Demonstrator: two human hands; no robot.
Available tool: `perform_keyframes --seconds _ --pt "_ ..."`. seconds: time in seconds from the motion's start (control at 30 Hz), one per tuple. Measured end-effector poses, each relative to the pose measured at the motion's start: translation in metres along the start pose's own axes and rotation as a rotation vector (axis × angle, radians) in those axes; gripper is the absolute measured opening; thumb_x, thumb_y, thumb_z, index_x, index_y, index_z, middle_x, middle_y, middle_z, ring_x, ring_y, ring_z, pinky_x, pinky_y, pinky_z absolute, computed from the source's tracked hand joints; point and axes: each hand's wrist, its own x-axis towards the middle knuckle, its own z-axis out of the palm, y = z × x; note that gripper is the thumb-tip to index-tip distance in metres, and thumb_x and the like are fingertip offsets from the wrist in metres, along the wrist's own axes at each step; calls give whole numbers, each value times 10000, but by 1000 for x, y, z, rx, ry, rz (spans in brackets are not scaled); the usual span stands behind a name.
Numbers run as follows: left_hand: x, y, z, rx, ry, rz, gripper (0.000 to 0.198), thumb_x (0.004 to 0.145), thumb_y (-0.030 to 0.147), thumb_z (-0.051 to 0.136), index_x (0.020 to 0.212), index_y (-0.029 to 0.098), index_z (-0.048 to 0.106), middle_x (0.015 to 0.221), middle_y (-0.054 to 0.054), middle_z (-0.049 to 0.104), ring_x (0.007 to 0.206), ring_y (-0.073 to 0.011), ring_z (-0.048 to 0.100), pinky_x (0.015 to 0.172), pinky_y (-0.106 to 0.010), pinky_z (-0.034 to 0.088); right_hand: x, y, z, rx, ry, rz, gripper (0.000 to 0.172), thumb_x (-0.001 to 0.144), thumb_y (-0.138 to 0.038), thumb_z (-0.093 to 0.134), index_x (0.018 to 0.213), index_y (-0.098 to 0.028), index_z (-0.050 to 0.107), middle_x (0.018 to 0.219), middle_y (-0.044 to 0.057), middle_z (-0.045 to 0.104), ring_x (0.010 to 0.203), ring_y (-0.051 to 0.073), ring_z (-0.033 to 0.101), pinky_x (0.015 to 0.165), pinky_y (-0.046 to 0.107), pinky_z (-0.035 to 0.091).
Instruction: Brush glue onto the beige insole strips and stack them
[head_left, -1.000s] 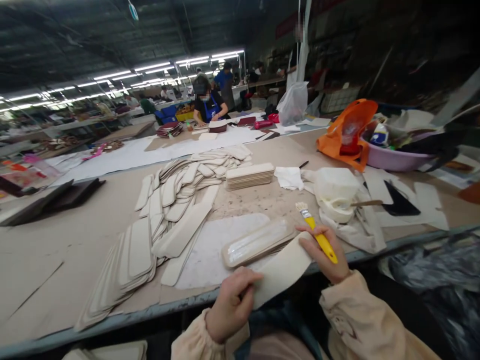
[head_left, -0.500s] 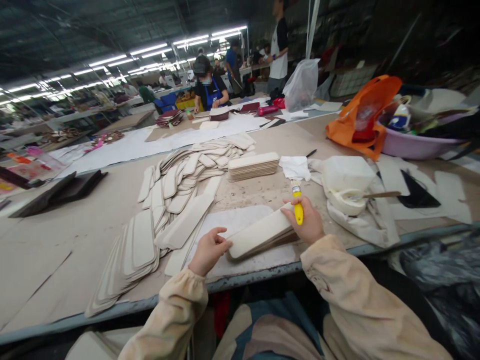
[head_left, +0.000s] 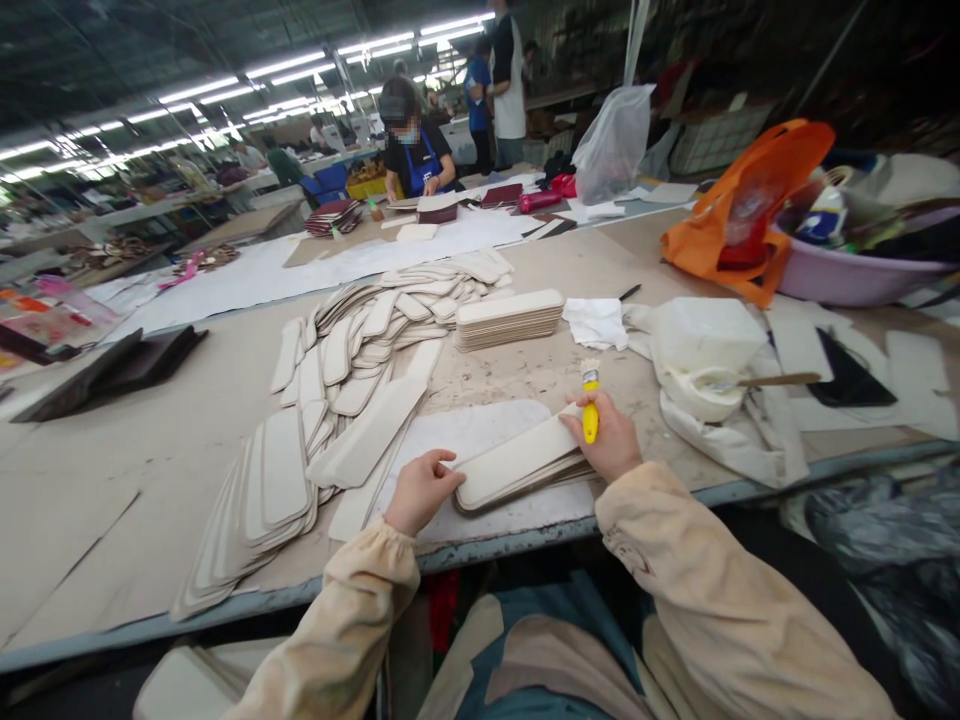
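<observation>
Pale rounded strips lie in a slanted stack (head_left: 517, 455) near the table's front edge, over a white sheet (head_left: 480, 425). My left hand (head_left: 424, 490) pinches the stack's left end between thumb and fingertips. At the other end, my right hand (head_left: 606, 435) grips the right edge of the strips and also holds a brush with a yellow handle (head_left: 591, 415), its bristles pointing up and away. Behind them stands a neat stack of strips (head_left: 510, 320). Many more strips (head_left: 277, 470) are fanned and heaped to the left.
On the right are a white tub (head_left: 709, 335) with a wooden stick, a crumpled white cloth (head_left: 596, 322), an orange bag (head_left: 739, 230) and a purple basin (head_left: 840, 275). Dark folded pieces (head_left: 112, 375) lie far left. A person (head_left: 420, 150) in a blue apron works across the table.
The camera view has shifted slightly. Both hands keep hold of the stack's ends, and the brush in my right hand stands a little more upright.
</observation>
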Motion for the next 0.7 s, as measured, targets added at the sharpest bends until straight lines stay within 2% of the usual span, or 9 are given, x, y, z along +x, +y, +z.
perform_keyframes --seconds 0.2,0.3,0.47,0.53,0.6,0.7 --pt "2 -1 1 50 -5 6 352 699 403 615 947 157 663 582 28 618 574 -154 580 609 -275 413 -1 6 6 -90 -24 12 185 816 -303 610 960 -247 507 1007 44 718 801 250 689 712 357 521" --pt "2 0 1 66 -13 19 365 698 428 607 938 160 668 578 31 604 577 -156 570 611 -278 405 -1 9 7 -169 1 -38 198 807 -269 631 968 -230 523 968 70 709 816 262 671 728 378 522" --pt "3 -6 1 79 -23 61 426 707 506 589 948 162 659 586 32 587 584 -167 562 595 -285 399 -13 -5 3 -205 23 -336 70 867 -229 579 928 -207 554 1022 114 679 1033 264 603 913 418 481" --pt "6 -10 1 68 -21 71 445 700 538 597 947 173 662 589 36 587 582 -168 562 584 -282 398 -26 -17 7 -147 -48 -447 49 895 -247 553 917 -204 557 1065 114 670 1076 232 591 939 384 476" --pt "9 -12 1 48 -26 74 464 683 565 613 937 181 668 584 38 589 571 -168 560 574 -282 399 -41 -28 16 -106 -164 -569 103 905 -304 555 920 -202 565 1090 104 664 1117 209 577 999 375 440" --pt "11 -13 1 31 -32 74 489 655 593 629 918 183 673 560 43 576 554 -170 553 564 -285 400 -60 -37 29 -121 -256 -656 185 910 -383 554 943 -202 576 1119 95 654 1186 205 540 1057 391 384"
